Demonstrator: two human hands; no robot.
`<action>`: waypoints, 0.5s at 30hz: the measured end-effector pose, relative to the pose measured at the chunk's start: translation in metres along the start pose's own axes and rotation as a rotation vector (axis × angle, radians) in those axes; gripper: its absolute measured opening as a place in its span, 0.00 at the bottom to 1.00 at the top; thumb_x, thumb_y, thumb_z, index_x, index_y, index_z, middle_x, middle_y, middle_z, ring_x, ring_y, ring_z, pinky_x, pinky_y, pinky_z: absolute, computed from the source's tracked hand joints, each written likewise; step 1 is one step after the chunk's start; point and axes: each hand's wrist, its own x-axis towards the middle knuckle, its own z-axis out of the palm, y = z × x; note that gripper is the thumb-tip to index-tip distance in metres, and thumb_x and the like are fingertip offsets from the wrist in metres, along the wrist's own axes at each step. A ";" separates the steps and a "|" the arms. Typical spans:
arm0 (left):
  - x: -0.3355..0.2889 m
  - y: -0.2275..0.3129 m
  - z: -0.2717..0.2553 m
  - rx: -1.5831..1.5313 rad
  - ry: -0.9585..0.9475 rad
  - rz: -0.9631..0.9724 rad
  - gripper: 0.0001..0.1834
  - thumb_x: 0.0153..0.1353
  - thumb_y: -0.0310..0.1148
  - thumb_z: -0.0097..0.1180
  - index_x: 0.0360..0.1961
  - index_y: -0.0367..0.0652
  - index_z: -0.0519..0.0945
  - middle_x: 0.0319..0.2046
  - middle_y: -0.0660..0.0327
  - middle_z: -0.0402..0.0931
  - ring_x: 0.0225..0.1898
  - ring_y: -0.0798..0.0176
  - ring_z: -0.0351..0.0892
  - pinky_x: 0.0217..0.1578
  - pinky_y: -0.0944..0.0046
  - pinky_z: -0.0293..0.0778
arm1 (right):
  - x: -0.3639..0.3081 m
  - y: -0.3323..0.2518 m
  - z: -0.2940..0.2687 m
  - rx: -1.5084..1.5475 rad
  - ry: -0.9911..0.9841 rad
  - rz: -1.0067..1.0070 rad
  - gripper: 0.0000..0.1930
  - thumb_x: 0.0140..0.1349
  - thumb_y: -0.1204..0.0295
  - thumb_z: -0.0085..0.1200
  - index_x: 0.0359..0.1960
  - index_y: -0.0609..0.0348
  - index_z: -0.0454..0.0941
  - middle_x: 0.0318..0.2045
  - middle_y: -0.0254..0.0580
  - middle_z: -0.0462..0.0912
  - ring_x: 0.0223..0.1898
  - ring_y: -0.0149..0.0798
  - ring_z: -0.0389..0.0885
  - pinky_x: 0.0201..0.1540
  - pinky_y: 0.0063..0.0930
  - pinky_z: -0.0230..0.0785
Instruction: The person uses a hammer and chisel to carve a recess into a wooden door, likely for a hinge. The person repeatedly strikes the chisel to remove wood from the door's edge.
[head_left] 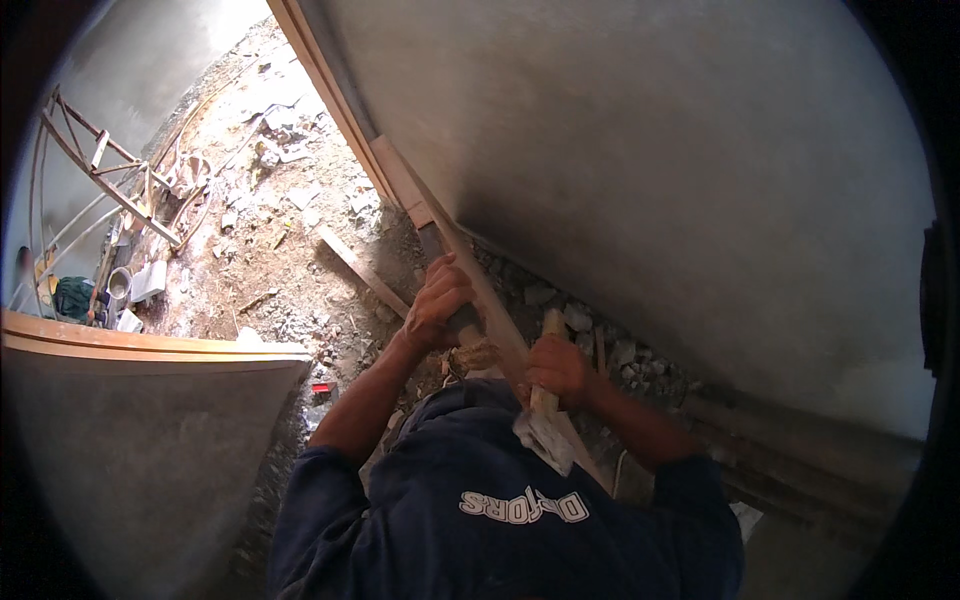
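Note:
A long narrow wooden board [497,318] runs slantwise from the doorway edge down past my body, its upper end lit and the part below in shadow. My left hand [440,302] is closed around the board's left side, about midway along it. My right hand [560,370] is wrapped around a short light wooden piece [553,324], close against the board's right side. Below that hand hangs a whitish, ragged-looking end [543,440]; I cannot tell its kind. My fingers hide the middle of the wooden piece.
A grey plastered wall [700,180] rises at the right, with stone rubble [625,360] along its foot. A wooden door frame [340,100] borders the opening. Beyond are littered ground [290,210], a loose plank [362,270], a metal frame [110,175] and a bucket [119,284].

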 end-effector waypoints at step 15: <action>0.006 0.009 -0.009 -0.031 0.025 -0.032 0.13 0.51 0.28 0.69 0.37 0.40 0.78 0.35 0.53 0.77 0.43 0.49 0.82 0.67 0.32 0.64 | 0.015 -0.019 -0.003 -0.011 -0.035 0.050 0.17 0.45 0.67 0.71 0.31 0.60 0.76 0.30 0.48 0.78 0.33 0.56 0.80 0.33 0.45 0.72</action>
